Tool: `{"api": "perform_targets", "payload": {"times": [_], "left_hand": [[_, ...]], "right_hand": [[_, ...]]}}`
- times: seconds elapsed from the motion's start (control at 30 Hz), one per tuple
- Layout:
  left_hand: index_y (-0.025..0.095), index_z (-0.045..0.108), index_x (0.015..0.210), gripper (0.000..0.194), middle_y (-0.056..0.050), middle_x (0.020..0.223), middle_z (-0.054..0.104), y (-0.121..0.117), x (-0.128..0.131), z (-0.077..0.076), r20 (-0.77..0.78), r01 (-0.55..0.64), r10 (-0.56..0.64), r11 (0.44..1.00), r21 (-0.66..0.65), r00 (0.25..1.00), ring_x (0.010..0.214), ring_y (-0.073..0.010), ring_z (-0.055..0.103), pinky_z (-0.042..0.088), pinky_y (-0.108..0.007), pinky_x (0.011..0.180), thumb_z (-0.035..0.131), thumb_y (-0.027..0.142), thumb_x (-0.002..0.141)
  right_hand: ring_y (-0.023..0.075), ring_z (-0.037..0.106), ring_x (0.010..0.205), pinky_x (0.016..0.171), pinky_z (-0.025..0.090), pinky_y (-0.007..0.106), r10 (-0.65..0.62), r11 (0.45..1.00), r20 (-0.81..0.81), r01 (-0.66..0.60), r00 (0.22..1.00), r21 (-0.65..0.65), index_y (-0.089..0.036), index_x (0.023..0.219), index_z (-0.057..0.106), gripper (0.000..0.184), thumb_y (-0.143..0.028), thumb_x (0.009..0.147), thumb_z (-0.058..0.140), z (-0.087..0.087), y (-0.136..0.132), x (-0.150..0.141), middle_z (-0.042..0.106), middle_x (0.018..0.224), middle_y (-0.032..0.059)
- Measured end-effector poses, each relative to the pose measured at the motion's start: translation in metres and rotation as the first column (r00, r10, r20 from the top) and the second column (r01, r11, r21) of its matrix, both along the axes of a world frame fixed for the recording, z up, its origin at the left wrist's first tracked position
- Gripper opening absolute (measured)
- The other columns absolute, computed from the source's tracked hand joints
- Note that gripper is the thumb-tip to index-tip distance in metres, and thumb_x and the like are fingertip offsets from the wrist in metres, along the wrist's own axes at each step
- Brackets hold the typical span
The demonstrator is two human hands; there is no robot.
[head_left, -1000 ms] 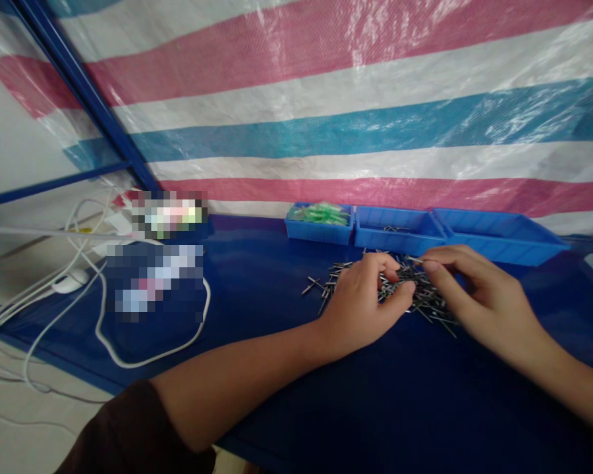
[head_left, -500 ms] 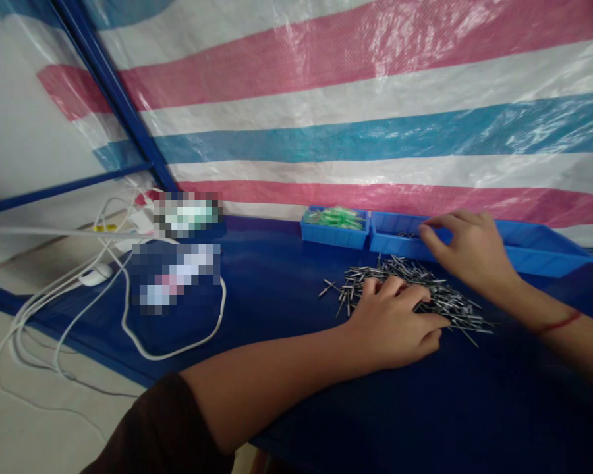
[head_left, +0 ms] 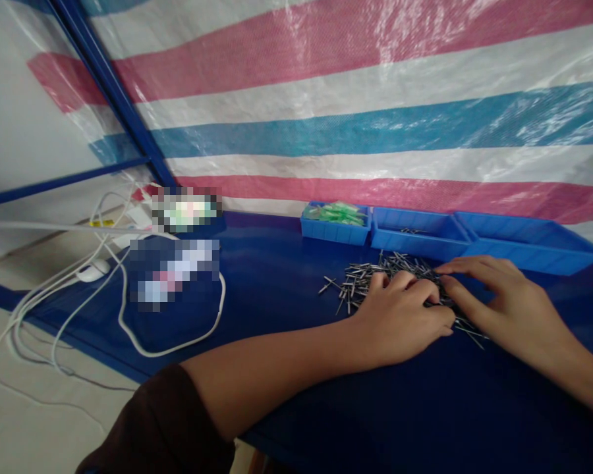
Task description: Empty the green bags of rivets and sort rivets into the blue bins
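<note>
A heap of small grey metal pins (head_left: 370, 273) lies on the dark blue table (head_left: 286, 289). My left hand (head_left: 405, 316) rests on the heap's near side with its fingers curled down into the pins; the fingertips are hidden. My right hand (head_left: 499, 296) lies low over the right part of the heap, fingers stretched out towards the left hand and touching the pins. Behind the heap stands a blue bin (head_left: 415, 238) with a few pins in it.
A blue bin with green parts (head_left: 333, 224) stands left of the pin bin, and another blue bin (head_left: 528, 249) right of it. White cables (head_left: 128, 329) and a mouse (head_left: 93, 270) lie at the left. A striped plastic sheet (head_left: 356, 131) hangs behind.
Half a second ago my right hand was at the middle blue bin; it has come back down onto the heap. My left hand has stayed on the pins.
</note>
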State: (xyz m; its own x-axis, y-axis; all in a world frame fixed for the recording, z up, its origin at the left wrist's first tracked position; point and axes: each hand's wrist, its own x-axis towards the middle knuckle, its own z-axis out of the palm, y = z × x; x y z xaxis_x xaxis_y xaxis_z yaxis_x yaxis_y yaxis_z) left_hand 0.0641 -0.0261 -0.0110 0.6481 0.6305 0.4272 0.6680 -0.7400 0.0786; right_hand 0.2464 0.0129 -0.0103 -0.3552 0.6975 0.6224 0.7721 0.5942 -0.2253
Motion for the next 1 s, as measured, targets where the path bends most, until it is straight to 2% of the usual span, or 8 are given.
{"api": "perform_targets", "payload": {"times": [0.17, 0.43, 0.6, 0.8, 0.9, 1.0], "left_hand": [[0.021, 0.062, 0.094, 0.023, 0.0, 0.102, 0.063, 0.002, 0.0, 0.0, 0.1, 0.029, -0.035, 0.998, 0.061, 0.994, 0.102, -0.0194, 0.049, 0.033, -0.04, 0.083, 0.043, 0.032, 0.095], [0.021, 0.061, 0.094, 0.021, 0.001, 0.1, 0.067, 0.002, -0.002, 0.006, 0.284, -0.05, 0.066, 0.997, -0.063, 0.957, 0.093, -0.016, 0.057, 0.033, -0.035, 0.086, 0.043, 0.032, 0.096], [0.023, 0.061, 0.096, 0.015, 0.003, 0.102, 0.067, 0.003, -0.004, 0.008, 0.437, -0.06, 0.125, 0.985, -0.159, 0.891, 0.096, -0.0145, 0.059, 0.037, -0.032, 0.088, 0.047, 0.027, 0.094], [0.022, 0.061, 0.092, 0.008, 0.002, 0.096, 0.07, 0.008, -0.005, 0.01, 0.578, 0.021, 0.128, 0.969, -0.244, 0.806, 0.092, -0.0146, 0.062, 0.044, -0.03, 0.086, 0.053, 0.023, 0.09], [0.021, 0.061, 0.091, 0.008, 0.002, 0.095, 0.07, 0.009, -0.005, 0.008, 0.613, 0.047, 0.107, 0.972, -0.23, 0.783, 0.091, -0.0146, 0.063, 0.045, -0.028, 0.084, 0.054, 0.024, 0.089], [0.021, 0.061, 0.092, 0.008, 0.002, 0.095, 0.07, 0.01, -0.004, 0.007, 0.635, 0.07, 0.073, 0.978, -0.198, 0.769, 0.091, -0.0143, 0.064, 0.045, -0.027, 0.084, 0.055, 0.023, 0.088]], "right_hand": [[0.0248, 0.06, 0.085, 0.074, 0.046, 0.037, 0.038, 0.999, -0.064, -0.037, 0.997, 0.013, -0.022, 0.084, 0.062, 0.02, -0.038, 0.083, 0.051, 0.002, -0.007, -0.001, 0.067, 0.085, 0.0079], [0.0221, 0.06, 0.081, 0.073, 0.046, 0.036, 0.123, 0.992, -0.115, -0.126, 0.986, -0.019, -0.023, 0.085, 0.062, 0.014, -0.034, 0.083, 0.054, 0.005, -0.019, -0.003, 0.066, 0.083, 0.0047], [0.0209, 0.061, 0.08, 0.073, 0.047, 0.034, 0.108, 0.99, -0.158, -0.121, 0.981, -0.073, -0.024, 0.085, 0.063, 0.013, -0.034, 0.082, 0.056, 0.006, -0.023, -0.005, 0.066, 0.083, 0.0039], [0.0185, 0.063, 0.076, 0.066, 0.05, 0.028, 0.089, 0.958, -0.274, -0.158, 0.958, -0.242, -0.024, 0.088, 0.065, 0.022, -0.043, 0.078, 0.06, 0.003, -0.026, -0.007, 0.067, 0.086, 0.0027], [0.0177, 0.064, 0.072, 0.063, 0.05, 0.026, 0.047, 0.931, -0.344, -0.165, 0.938, -0.324, -0.023, 0.087, 0.065, 0.025, -0.046, 0.077, 0.061, 0.003, -0.026, -0.007, 0.068, 0.083, 0.002], [0.0176, 0.064, 0.072, 0.064, 0.051, 0.026, 0.018, 0.927, -0.387, -0.16, 0.922, -0.339, -0.022, 0.083, 0.065, 0.023, -0.045, 0.077, 0.062, 0.007, -0.027, -0.007, 0.069, 0.081, 0.0025]]}}
